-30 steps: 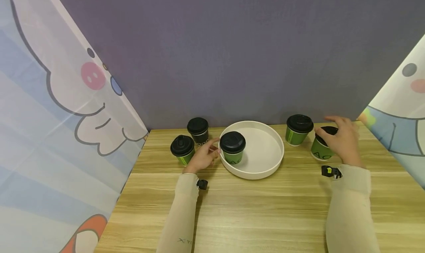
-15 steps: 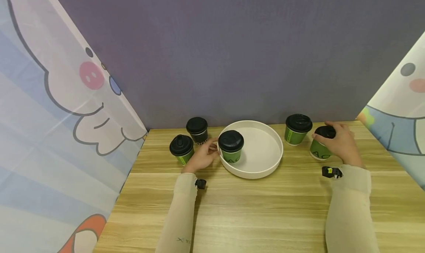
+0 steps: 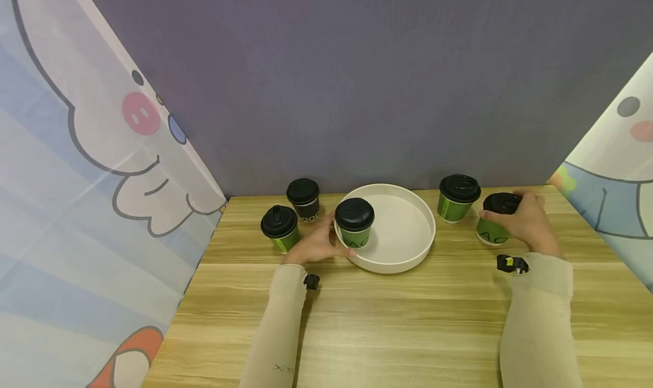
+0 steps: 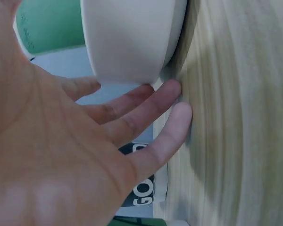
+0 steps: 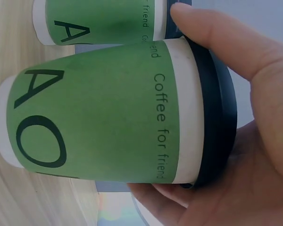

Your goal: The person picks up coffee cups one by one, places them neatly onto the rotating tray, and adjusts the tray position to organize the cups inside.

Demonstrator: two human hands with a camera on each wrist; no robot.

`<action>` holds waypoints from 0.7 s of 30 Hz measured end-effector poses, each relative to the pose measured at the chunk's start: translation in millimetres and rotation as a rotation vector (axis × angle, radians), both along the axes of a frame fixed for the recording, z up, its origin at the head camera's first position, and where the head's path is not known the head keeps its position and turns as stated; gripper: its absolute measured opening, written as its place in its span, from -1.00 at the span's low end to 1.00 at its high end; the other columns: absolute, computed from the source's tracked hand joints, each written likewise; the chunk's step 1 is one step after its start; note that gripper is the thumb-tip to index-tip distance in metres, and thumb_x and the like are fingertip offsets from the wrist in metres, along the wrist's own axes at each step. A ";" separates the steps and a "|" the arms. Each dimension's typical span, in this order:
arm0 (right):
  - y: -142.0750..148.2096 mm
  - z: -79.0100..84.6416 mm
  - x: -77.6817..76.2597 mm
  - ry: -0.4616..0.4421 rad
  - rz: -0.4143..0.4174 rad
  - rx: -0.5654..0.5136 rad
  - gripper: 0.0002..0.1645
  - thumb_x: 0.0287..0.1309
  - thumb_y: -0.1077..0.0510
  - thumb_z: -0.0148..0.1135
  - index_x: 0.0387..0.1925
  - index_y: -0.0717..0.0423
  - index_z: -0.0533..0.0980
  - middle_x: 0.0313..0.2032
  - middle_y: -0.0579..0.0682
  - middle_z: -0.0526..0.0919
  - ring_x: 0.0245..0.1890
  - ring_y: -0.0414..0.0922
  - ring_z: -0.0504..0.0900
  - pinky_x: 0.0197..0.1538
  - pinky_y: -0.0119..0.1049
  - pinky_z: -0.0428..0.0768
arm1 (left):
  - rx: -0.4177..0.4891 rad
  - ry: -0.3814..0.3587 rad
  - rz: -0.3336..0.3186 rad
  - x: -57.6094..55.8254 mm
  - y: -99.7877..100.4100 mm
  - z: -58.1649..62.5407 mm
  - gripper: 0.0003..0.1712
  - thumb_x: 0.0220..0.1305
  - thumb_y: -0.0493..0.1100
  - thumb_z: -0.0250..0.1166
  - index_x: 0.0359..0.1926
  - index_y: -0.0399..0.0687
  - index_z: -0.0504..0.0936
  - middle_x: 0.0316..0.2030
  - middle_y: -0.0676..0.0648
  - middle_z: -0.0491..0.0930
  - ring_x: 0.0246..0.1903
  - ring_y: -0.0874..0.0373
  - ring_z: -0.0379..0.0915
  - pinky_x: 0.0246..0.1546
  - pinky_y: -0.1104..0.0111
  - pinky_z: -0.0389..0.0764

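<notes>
At the far right of the table, a green paper coffee cup [image 3: 491, 229] with a black lid stands upright, and my right hand [image 3: 528, 224] grips it near the lid. In the right wrist view the thumb and fingers span the black lid [image 5: 219, 113]. My left hand [image 3: 317, 245] is at the left side of a round white tray [image 3: 390, 267]. Its fingers [image 4: 155, 101] are stretched out against or very close to the tray's outer wall, with the thumb by the front rim. Another green lidded cup [image 3: 355, 224] stands inside the tray at the left.
Left of the tray stand a black lidded cup [image 3: 307, 204] and a green lidded cup [image 3: 279, 229], close to the left hand. Between the tray and the right hand is another green cup [image 3: 454, 204]. A grey panel [image 3: 357, 93] rises along the back of the wooden table [image 3: 398, 331].
My right hand has lowered and closed around the far-right cup. The left hand's thumb has spread toward the front of the tray. The cups stand where they were.
</notes>
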State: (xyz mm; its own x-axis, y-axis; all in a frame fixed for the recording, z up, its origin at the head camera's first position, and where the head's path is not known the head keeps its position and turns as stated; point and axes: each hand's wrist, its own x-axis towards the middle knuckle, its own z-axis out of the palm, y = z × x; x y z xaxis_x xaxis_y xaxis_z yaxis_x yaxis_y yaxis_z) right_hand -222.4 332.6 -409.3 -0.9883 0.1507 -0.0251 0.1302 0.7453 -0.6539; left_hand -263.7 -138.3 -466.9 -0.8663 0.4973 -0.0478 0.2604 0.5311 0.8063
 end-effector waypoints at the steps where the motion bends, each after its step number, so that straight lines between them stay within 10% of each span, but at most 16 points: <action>1: 0.6 0.1 0.2 -0.006 0.000 0.003 0.40 0.26 -0.28 0.32 0.50 0.60 -0.27 0.34 0.76 -0.14 0.21 0.67 0.15 0.18 0.56 0.26 | -0.016 0.004 0.006 0.4 0.9 -0.1 0.44 -0.02 0.14 0.66 0.65 0.23 -0.17 0.56 -0.04 0.14 0.54 0.05 0.10 0.51 0.03 0.22; 21: 4.2 3.8 0.9 0.103 -0.032 -0.019 0.30 0.24 -0.24 0.36 0.55 0.47 -0.12 0.40 0.68 0.10 0.29 0.65 0.18 0.19 0.54 0.26 | -0.040 0.001 0.053 2.7 5.6 -1.6 0.54 -0.08 0.22 0.66 0.66 0.25 -0.25 0.63 -0.10 -0.04 0.61 -0.04 -0.11 0.57 -0.05 0.04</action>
State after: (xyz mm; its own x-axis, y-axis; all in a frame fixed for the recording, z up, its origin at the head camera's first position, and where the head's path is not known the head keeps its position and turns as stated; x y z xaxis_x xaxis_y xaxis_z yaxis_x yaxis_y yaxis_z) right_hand -221.5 336.7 -405.6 -0.9804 0.1830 0.0727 0.0856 0.7289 -0.6793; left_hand -261.0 -132.7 -468.5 -0.8913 0.4486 -0.0661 0.2316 0.5757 0.7841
